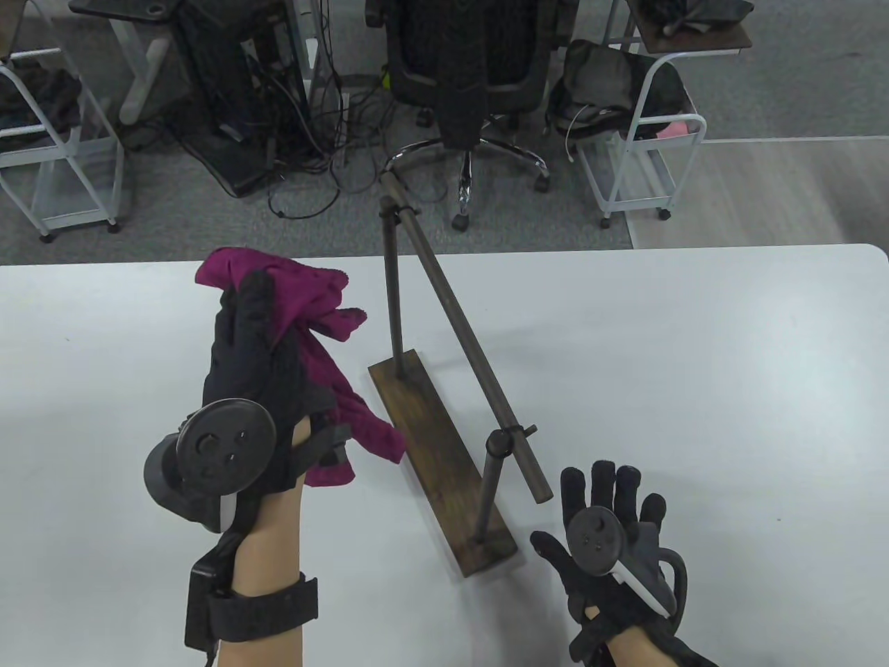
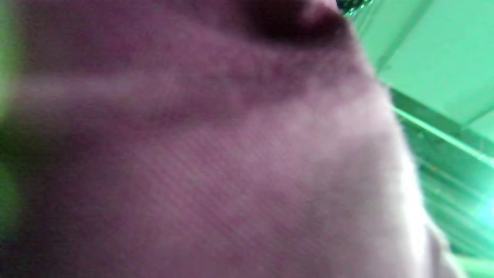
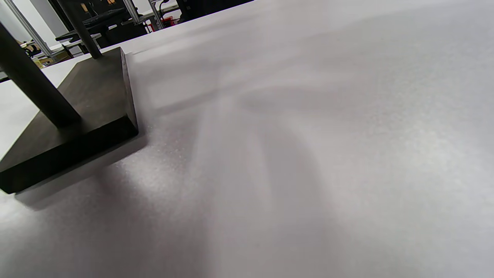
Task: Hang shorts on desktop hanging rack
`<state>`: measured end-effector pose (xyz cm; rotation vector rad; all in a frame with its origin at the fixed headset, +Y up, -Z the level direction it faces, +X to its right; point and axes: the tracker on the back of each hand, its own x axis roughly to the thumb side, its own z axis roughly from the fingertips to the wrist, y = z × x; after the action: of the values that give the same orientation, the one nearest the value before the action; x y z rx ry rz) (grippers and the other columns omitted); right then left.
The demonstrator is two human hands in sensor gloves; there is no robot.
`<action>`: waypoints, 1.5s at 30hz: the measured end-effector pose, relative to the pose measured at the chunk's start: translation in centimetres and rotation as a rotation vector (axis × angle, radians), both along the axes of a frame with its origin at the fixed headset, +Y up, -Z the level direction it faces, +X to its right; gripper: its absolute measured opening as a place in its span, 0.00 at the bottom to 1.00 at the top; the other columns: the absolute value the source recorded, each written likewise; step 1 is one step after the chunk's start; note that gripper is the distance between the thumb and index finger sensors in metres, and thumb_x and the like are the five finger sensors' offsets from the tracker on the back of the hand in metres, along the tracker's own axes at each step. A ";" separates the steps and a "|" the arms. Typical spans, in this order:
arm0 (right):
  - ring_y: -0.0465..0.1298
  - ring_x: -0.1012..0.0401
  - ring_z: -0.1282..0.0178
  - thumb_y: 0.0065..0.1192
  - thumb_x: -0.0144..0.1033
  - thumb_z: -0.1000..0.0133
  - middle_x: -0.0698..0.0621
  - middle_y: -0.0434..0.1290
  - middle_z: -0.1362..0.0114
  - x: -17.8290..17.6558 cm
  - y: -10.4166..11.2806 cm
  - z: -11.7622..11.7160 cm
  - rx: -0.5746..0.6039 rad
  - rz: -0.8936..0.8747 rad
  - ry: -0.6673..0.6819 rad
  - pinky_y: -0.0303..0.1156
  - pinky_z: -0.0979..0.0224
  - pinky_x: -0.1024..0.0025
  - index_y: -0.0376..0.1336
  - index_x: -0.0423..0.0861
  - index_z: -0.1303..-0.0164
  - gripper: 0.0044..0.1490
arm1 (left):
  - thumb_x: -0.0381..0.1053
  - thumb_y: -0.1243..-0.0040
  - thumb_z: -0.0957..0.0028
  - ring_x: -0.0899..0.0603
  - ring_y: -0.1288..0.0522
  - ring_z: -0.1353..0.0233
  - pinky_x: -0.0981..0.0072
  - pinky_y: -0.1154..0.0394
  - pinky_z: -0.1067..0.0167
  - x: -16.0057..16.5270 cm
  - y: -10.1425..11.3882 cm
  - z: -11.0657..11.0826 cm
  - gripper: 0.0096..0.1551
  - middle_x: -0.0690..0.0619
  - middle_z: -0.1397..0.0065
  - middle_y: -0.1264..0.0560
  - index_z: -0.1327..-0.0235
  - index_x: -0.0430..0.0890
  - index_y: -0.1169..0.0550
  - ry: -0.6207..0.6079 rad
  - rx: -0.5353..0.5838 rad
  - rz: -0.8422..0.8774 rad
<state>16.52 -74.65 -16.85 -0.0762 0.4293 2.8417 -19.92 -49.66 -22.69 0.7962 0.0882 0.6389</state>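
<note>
My left hand (image 1: 253, 347) grips the magenta shorts (image 1: 316, 326) and holds them up above the white table (image 1: 694, 389), left of the rack. The cloth hangs bunched from the hand; it fills the blurred left wrist view (image 2: 216, 154). The desktop hanging rack (image 1: 444, 361) has a dark wooden base (image 1: 437, 451), two uprights and a long horizontal bar (image 1: 462, 326). My right hand (image 1: 611, 507) is open and empty, fingers spread, flat over the table just right of the rack's near end. The right wrist view shows the base's near corner (image 3: 88, 112).
Beyond the table's far edge are an office chair (image 1: 465, 76), tangled cables (image 1: 305, 139) and white wire carts (image 1: 639, 139) on the floor. The table surface stretches bare to the right of the rack.
</note>
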 end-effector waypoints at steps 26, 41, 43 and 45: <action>0.06 0.50 0.23 0.38 0.68 0.42 0.54 0.06 0.23 0.3 -0.1 -0.2 -0.009 -0.038 0.009 0.04 0.29 0.39 0.13 0.63 0.29 0.54 | 0.43 0.45 0.32 0.34 0.26 0.24 0.43 0.28 0.27 9.0 7.0 -3.9 0.29 0.37 0.17 0.34 0.16 0.50 0.32 -0.682 -0.037 -0.055; 0.06 0.50 0.23 0.38 0.68 0.42 0.54 0.06 0.23 0.3 -0.1 -0.2 -0.011 -0.034 0.008 0.04 0.29 0.39 0.13 0.64 0.29 0.54 | 0.48 0.45 0.32 0.29 0.47 0.14 0.29 0.53 0.21 9.5 3.0 -6.0 0.28 0.43 0.10 0.41 0.17 0.56 0.31 -0.800 -0.360 -0.234; 0.06 0.50 0.23 0.38 0.68 0.42 0.54 0.06 0.23 0.3 -0.1 -0.2 -0.014 -0.032 0.005 0.04 0.29 0.39 0.13 0.64 0.29 0.54 | 0.50 0.45 0.32 0.29 0.49 0.13 0.28 0.55 0.21 9.3 2.7 -5.9 0.29 0.41 0.09 0.44 0.16 0.58 0.32 -0.804 -0.345 -0.222; 0.06 0.50 0.23 0.38 0.68 0.42 0.54 0.06 0.23 0.3 -0.1 -0.1 -0.017 -0.029 0.002 0.04 0.29 0.39 0.13 0.64 0.29 0.54 | 0.53 0.44 0.31 0.27 0.52 0.13 0.27 0.57 0.21 9.0 2.4 -5.8 0.32 0.39 0.09 0.48 0.13 0.58 0.37 -0.797 -0.336 -0.213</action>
<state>16.81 -74.77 -16.97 -0.0700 0.4514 2.8097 -10.89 -47.27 -28.44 0.1839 -0.5954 0.6752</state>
